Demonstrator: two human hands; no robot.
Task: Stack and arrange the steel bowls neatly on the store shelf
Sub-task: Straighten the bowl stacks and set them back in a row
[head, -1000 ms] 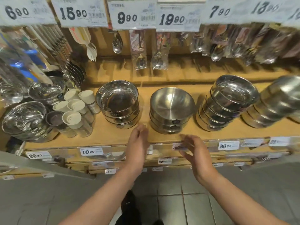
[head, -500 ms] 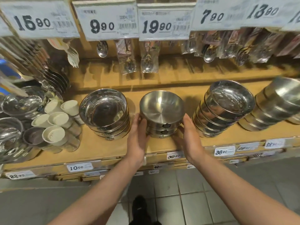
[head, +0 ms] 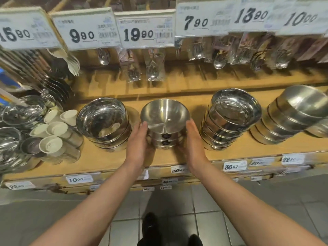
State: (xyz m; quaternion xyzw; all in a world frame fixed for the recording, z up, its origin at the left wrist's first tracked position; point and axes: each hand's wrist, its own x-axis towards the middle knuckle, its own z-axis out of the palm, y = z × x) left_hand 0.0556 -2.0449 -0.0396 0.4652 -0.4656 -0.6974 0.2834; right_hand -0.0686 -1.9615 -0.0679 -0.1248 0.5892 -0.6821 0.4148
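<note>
I see both hands clasped on the middle stack (head: 164, 129) of steel bowls on the wooden shelf (head: 177, 155): the left hand (head: 139, 144) cups the stack's left side with its thumb up by the top bowl's rim, and the right hand (head: 192, 141) cups the right side the same way, the fingers of each curling round behind the bowls, out of my sight. The stack stands upright near the shelf's front edge, three bowls deep by the rims I can count, with dark labels on the two lower ones facing me. Just left of the stack sits a shiny stack (head: 104, 124), close to the left hand; further left, white cups (head: 53, 137) lie heaped beside more steelware (head: 16, 125). Right of the stack, a leaning pile (head: 230, 118) tilts toward me, and beyond it another pile (head: 294, 114) leans at the frame's edge. Above the stack hang packed spoons (head: 152, 66) under price cards, the one directly overhead reading 19.90 (head: 144, 31). Below the stack, a price tag (head: 178, 169) is on the shelf lip; a shoe (head: 150, 228) rests on grey floor tiles.
</note>
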